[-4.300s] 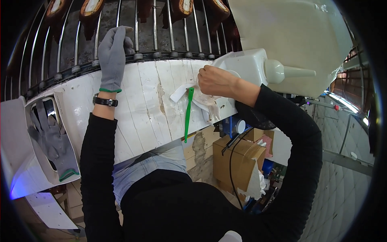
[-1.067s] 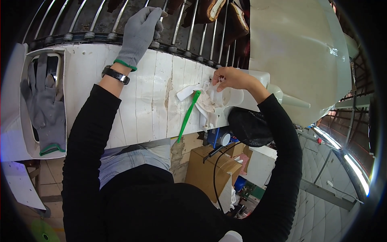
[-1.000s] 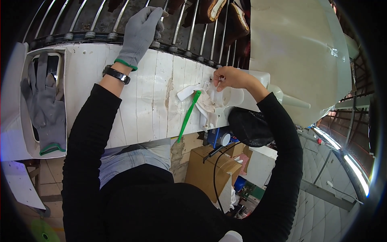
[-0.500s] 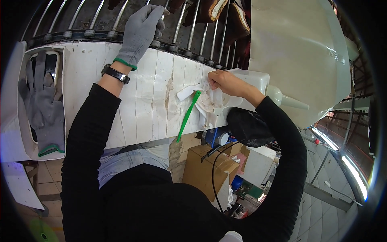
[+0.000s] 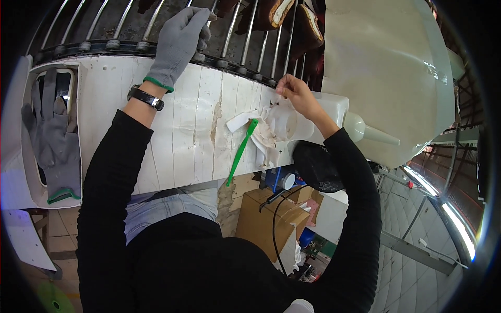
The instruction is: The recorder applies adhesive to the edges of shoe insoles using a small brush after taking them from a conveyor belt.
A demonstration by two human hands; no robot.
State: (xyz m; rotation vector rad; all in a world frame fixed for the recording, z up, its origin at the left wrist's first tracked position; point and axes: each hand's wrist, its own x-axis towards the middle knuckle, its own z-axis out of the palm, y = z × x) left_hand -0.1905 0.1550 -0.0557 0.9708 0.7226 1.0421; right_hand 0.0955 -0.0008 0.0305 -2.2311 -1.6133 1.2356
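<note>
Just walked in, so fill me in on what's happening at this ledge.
A person is at a white ledge. The left hand, in a gray glove, is over the metal bars; whether it grips anything is hard to tell. The bare right hand is near crumpled white paper and a white nozzled bottle, its grip also unclear. A green stick lies on the ledge.

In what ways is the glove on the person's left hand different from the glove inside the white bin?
The worn glove is filled by the left hand, while the loose glove is without a hand. The worn glove is up at the metal rods with bent fingers; the loose glove lies in the white bin, fingers mostly straight. Both are gray with green cuff edges.
</note>
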